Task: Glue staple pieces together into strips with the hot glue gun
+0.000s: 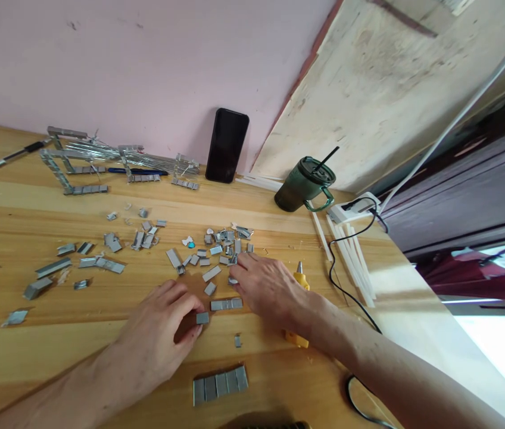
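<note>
My left hand is closed, with a short grey staple block pinched between thumb and fingers just above the table. Reaching into the loose pile, my right hand has its fingers closed at a small grey piece, mostly covered by the fingertips. Between the hands lies a joined strip of staple pieces. Nearer to me are a single small piece and a wider row of joined staple blocks. A yellow glue gun lies partly hidden under my right forearm.
Scattered staple pieces cover the left and middle. Behind stand bent staple frames, thin metal rods and a pen. A phone leans on the wall. At right are a green mug, white glue sticks, a power strip and cord.
</note>
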Available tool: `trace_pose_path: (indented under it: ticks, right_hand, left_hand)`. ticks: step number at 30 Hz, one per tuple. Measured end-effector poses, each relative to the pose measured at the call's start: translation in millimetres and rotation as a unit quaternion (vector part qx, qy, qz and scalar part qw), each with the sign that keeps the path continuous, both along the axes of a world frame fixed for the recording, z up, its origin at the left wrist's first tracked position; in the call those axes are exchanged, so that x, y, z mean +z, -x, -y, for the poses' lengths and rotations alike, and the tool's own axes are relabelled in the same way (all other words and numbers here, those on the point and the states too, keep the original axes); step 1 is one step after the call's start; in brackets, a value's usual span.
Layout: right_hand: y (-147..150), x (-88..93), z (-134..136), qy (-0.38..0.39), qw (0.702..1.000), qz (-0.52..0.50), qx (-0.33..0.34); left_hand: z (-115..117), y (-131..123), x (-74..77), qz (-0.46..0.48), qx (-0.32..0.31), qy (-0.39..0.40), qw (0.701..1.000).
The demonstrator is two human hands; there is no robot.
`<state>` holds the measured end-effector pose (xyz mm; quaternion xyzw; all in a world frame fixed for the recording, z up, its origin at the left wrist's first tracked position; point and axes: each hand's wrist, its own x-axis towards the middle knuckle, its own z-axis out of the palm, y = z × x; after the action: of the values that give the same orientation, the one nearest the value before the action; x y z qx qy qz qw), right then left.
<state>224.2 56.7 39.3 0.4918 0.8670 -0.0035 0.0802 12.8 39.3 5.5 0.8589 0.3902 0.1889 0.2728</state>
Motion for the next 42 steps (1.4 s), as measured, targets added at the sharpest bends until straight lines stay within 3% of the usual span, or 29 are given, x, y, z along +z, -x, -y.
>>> trace_pose_path:
  ticks: [4, 7, 12, 25, 32, 42]
  right_hand:
    - [0, 14.4, 19, 0.002, 1.0, -0.019, -0.016]
    - [2, 22.7, 43, 0.065, 0.994, -0.082, 0.021]
    - [4, 12.3, 66, 0.13, 0.99, -0.06, -0.001]
    - [5, 11.2, 49, 0.152, 0.983, -0.071, 0.08]
    - [6, 1.6, 37, 0.157, 0.978, -0.136, -0.016]
    - [6, -2.3, 41, 0.084, 0.987, -0.129, -0.04]
  left_hand:
    - [0, 0, -1.4, 0.004, -0.016, 0.0, 1.0]
    - [1, 1, -3.6, -0.002, -0.027, 0.003, 1.0]
    - [3, 0, -5.6, 0.008, -0.034, -0.019, 0.999]
    - [6, 0, -3.6, 0.006, -0.046, -0.029, 0.998]
    - [6, 0, -3.0, -0.018, -0.065, -0.027, 0.997]
    - [6, -1, -5.0, -0.015, -0.069, -0.011, 0.997]
